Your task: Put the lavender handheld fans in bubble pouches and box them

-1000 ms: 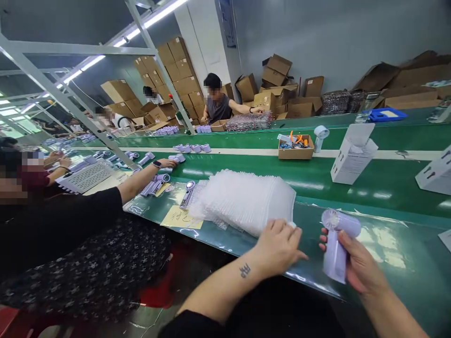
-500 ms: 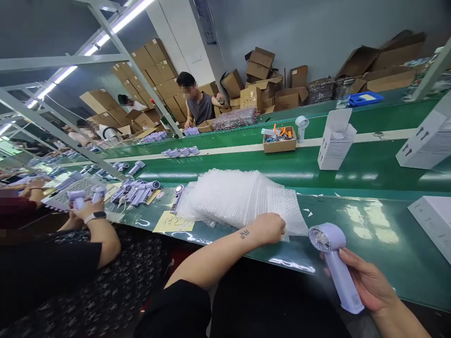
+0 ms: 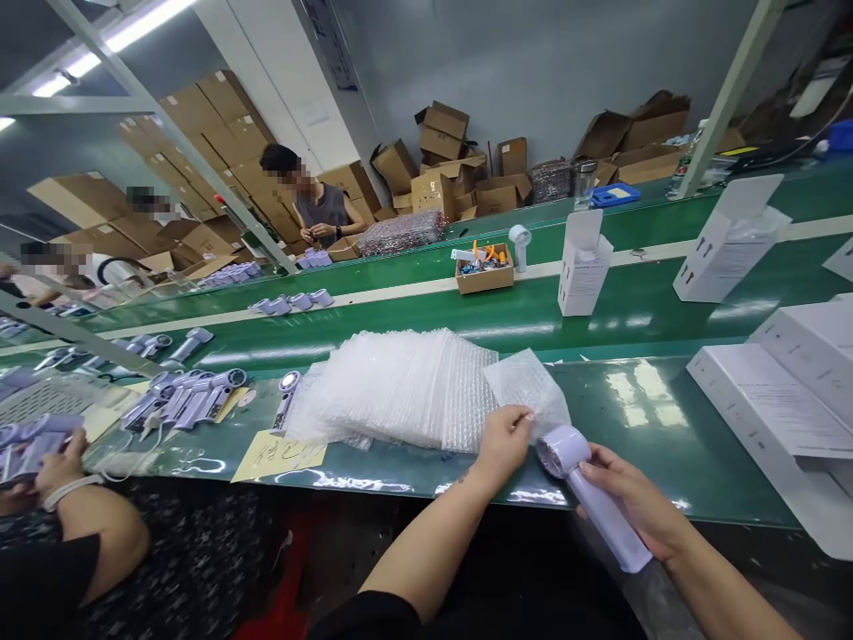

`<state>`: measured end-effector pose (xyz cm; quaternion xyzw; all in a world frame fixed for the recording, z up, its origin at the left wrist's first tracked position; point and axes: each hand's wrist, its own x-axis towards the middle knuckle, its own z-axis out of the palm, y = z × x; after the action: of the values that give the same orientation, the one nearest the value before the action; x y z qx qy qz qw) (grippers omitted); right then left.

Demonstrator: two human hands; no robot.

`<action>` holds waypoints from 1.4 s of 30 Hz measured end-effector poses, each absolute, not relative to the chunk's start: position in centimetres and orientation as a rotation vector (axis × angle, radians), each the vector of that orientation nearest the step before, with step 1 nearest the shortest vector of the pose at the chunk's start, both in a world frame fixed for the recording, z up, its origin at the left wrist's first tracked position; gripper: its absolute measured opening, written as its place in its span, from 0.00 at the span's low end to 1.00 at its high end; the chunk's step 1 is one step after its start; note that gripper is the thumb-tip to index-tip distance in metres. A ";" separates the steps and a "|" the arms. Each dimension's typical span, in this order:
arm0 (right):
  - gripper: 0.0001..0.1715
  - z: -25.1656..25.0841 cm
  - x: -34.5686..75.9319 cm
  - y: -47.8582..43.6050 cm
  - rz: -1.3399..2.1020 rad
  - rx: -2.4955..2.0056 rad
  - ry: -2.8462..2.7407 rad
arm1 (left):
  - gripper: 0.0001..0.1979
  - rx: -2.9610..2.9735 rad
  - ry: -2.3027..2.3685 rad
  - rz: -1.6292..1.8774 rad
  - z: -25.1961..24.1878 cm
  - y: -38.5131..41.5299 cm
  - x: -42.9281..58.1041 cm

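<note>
In my right hand [image 3: 633, 498] is a lilac handheld fan [image 3: 603, 511], its round head up and tilted to the left, its handle slanting down to the right. My left hand [image 3: 505, 443] pinches the edge of a single bubble-wrap bag [image 3: 533, 382], which stands up just behind the fan's head. Left of that bag lies a wide fanned-out pile of bubble-wrap bags [image 3: 393, 387] on the green bench. Another fan [image 3: 286, 400] rests at the pile's left end, beside a yellow handwritten note [image 3: 276, 455].
White boxes [image 3: 753, 409] lie at the right. Open white boxes [image 3: 586, 276] and a small carton of parts [image 3: 485, 274] stand on the green conveyor [image 3: 413, 311]. Several fans [image 3: 190, 396] lie to the left, near a co-worker's hands [image 3: 63, 462]. Another person [image 3: 320, 209] works across the line.
My left hand has drawn one bubble-wrap bag off the pile toward the fan. The fan has come closer to that hand. The view has swung to the right.
</note>
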<state>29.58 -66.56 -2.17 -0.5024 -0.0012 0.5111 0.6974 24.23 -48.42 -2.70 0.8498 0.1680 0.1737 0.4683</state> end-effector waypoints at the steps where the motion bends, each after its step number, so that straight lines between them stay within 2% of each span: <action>1: 0.22 -2.2 29.5 -66.6 1.135 -1.136 -0.020 | 0.09 2.162 0.291 0.549 -2.3 -48.6 24.2; 4: 0.20 -1.7 29.1 -66.7 1.074 -1.145 -0.073 | 0.11 2.394 -0.160 0.819 -1.2 -48.8 23.9; 8: 0.23 -0.8 29.2 -66.9 0.939 -1.129 -0.034 | 0.12 2.645 -0.546 1.040 -1.0 -48.0 23.3; 14: 0.42 -0.8 29.1 -66.7 0.941 -1.150 0.001 | 0.12 2.672 -0.620 1.236 -0.8 -48.6 22.9; 16: 0.40 -0.9 28.9 -66.9 0.968 -1.129 0.019 | 0.13 2.649 -0.823 1.178 -0.3 -48.9 22.7; 18: 0.34 -0.7 28.9 -67.1 0.926 -1.103 0.024 | 0.14 2.661 -0.976 1.125 -0.4 -48.7 22.7; 20: 0.29 -0.6 28.9 -67.1 0.846 -1.094 0.039 | 0.12 2.711 -0.855 1.132 -1.3 -48.4 22.9; 23: 0.23 -1.1 29.3 -66.7 0.742 -1.094 0.093 | 0.07 2.674 -0.221 1.105 -3.4 -48.8 23.6; 25: 0.21 -1.8 29.6 -66.2 0.714 -1.090 0.125 | 0.06 2.554 0.047 0.959 -4.5 -50.0 23.9; 30: 0.10 -2.6 31.0 -65.5 0.701 -1.209 0.098 | 0.05 2.294 -0.061 0.492 -4.2 -53.1 23.7; 33: 0.06 -0.6 33.1 -65.7 0.809 -1.414 0.043 | 0.02 1.935 0.240 0.275 -0.8 -52.6 26.1; 37: 0.07 5.7 36.3 -67.4 0.928 -1.667 -0.102 | 0.12 1.435 0.376 0.068 6.3 -51.7 29.6; 40: 0.07 11.7 38.2 -68.6 0.945 -1.837 -0.264 | 0.18 1.256 0.368 0.066 10.8 -51.2 30.4; 42: 0.08 15.0 38.7 -69.0 0.803 -1.989 -0.437 | 0.20 1.254 0.297 0.198 12.6 -51.1 30.1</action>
<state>38.68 -69.02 15.05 -0.8075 -0.1773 0.3260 0.4585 30.12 -51.06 12.63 0.5835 0.1382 0.0921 0.7950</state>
